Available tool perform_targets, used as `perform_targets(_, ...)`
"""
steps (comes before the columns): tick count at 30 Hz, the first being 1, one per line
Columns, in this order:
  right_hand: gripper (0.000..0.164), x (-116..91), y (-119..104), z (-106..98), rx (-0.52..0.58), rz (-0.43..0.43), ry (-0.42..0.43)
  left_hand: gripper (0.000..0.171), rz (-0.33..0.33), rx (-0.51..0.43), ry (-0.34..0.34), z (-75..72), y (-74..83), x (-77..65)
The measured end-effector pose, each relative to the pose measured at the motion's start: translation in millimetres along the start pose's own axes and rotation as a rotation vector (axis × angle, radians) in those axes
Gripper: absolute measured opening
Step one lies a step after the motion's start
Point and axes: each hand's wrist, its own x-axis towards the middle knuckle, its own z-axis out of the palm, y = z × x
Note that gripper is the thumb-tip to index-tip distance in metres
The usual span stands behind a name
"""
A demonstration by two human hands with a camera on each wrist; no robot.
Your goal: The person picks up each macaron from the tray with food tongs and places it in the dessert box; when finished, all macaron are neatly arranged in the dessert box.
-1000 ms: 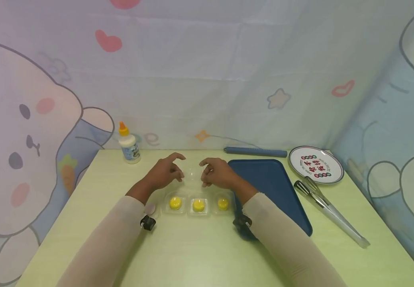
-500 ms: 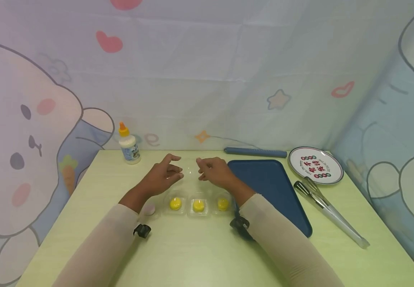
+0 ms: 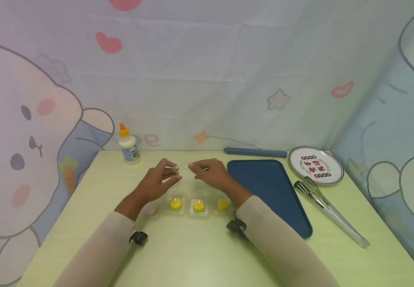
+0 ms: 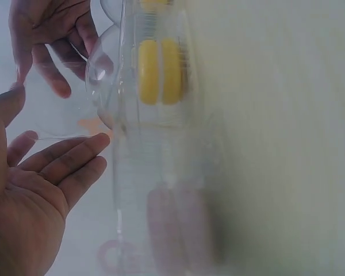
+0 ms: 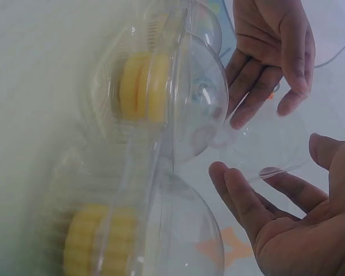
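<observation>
My left hand and right hand face each other above the back of the table. Between them they hold a clear plastic dome lid by its edge, fingers and thumbs curled around opposite sides. The lid is faint in the head view. In front of the hands stands a row of clear plastic boxes. Three hold yellow macarons; the leftmost holds a pale pink macaron, partly hidden by my left wrist. Clear domes cover the yellow macarons seen in the right wrist view.
A glue bottle with an orange tip stands at the back left. A navy tray lies under my right forearm. Beyond it are a printed plate and metal tongs. A blue-grey rod lies along the back edge.
Both hands have shifted left, carrying the clear lid with them. The right fingers and thumb have drawn closer together. The macaron boxes stay in place.
</observation>
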Motion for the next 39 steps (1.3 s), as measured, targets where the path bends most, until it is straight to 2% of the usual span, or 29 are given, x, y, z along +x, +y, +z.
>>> perform_targets(4, 0.051, -0.7, -3.7, 1.9, -0.014, -0.008, -0.016, 0.039, -0.017, -0.014, 0.039, -3.2, -4.0, -3.7)
perform_targets(9, 0.057, -3.0, -7.7, 7.4, 0.032, -0.022, -0.079, 0.033, -0.006, -0.043, 0.066, -11.1, -8.2, -10.9)
perform_targets(13, 0.059, -5.3, -10.0, 13.7, 0.042, -0.039, -0.104, 0.040, -0.010, -0.081, 0.044, -18.8, -10.5, -16.7)
perform_targets(16, 0.062, -6.2, -11.8, 19.3, 0.038, -0.058, -0.110, 0.049, -0.013, -0.068, 0.012, -24.5, -13.3, -20.0)
perform_targets(23, 0.063, -7.9, -15.1, 38.4, -0.110, -0.068, -0.083, 0.055, 0.001, 0.016, -0.044, -36.4, -23.3, -30.4)
perform_targets(30, 0.063, -13.3, -26.0, 56.9, -0.204, -0.075, -0.078, 0.058, -0.013, 0.094, -0.049, -45.5, -24.8, -48.7)
perform_targets(39, 0.063, -17.4, -38.1, 81.9, -0.338, -0.115, -0.094, 0.067, 0.004, 0.152, -0.053, -58.7, -24.6, -73.3)
